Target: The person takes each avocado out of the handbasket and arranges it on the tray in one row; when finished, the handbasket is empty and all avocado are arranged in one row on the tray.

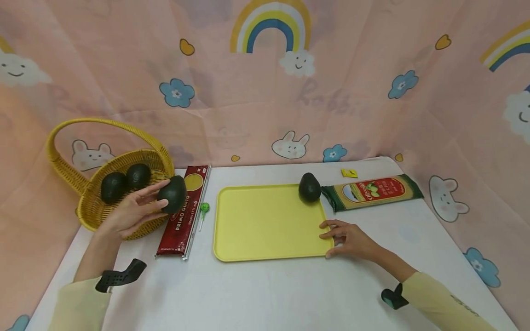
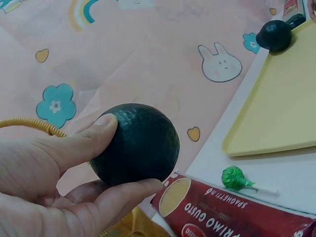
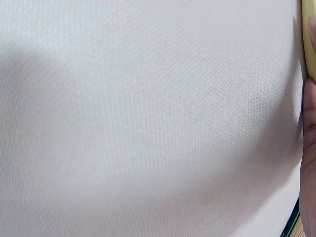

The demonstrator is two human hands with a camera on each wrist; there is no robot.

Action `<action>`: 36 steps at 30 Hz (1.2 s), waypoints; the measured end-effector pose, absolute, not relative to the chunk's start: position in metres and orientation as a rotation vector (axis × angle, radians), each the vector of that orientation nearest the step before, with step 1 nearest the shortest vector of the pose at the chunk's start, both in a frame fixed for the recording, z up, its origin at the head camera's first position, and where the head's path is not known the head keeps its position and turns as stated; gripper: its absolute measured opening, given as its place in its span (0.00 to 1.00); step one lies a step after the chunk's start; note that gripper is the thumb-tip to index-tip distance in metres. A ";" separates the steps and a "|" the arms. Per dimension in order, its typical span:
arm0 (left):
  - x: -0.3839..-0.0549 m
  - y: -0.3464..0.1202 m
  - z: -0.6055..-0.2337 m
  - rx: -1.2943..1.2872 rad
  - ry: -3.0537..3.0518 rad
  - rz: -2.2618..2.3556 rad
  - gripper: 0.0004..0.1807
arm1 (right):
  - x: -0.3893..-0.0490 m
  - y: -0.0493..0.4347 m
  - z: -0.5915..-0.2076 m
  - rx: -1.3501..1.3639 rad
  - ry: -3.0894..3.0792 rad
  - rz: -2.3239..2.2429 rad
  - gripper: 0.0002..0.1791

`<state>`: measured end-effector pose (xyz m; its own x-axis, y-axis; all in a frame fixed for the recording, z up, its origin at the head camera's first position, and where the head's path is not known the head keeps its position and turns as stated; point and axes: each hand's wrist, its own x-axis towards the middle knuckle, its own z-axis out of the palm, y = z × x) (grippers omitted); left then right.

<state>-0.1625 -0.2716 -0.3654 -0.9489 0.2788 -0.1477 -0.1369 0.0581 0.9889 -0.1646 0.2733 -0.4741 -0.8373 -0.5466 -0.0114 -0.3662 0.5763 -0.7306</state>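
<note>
My left hand [image 1: 138, 209] holds a dark green avocado [image 1: 173, 195] between thumb and fingers, raised beside the yellow wicker basket [image 1: 89, 216]. In the left wrist view the thumb lies over the top of the avocado [image 2: 140, 143] and the fingers support it from below. Two more avocados, one nearer [image 1: 113, 187] and one behind [image 1: 138, 176], lie in the basket. My right hand [image 1: 349, 239] grips the right edge of the yellow tray [image 1: 269, 225] near its front corner. Another avocado [image 1: 309, 187] sits at the tray's back right corner. Only part of the right hand [image 3: 308, 133] shows in the right wrist view.
A red spaghetti pack [image 1: 180, 230] lies beside the basket, partly behind the held avocado. Between it and the tray is a green lollipop [image 1: 204, 208]. To the tray's right lie a green and red Olivoilà pack [image 1: 377, 191] and a small yellow packet [image 1: 349, 173]. The basket's tall handle [image 1: 103, 121] arches upward.
</note>
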 end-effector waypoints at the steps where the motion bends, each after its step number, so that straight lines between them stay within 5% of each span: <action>1: -0.163 -0.269 -0.366 0.144 2.025 1.975 0.29 | -0.165 0.273 -0.474 -0.760 2.573 -1.111 0.24; 36: -0.209 -0.155 -0.428 0.131 2.006 1.932 0.30 | -0.164 0.271 -0.466 -0.774 2.598 -1.032 0.23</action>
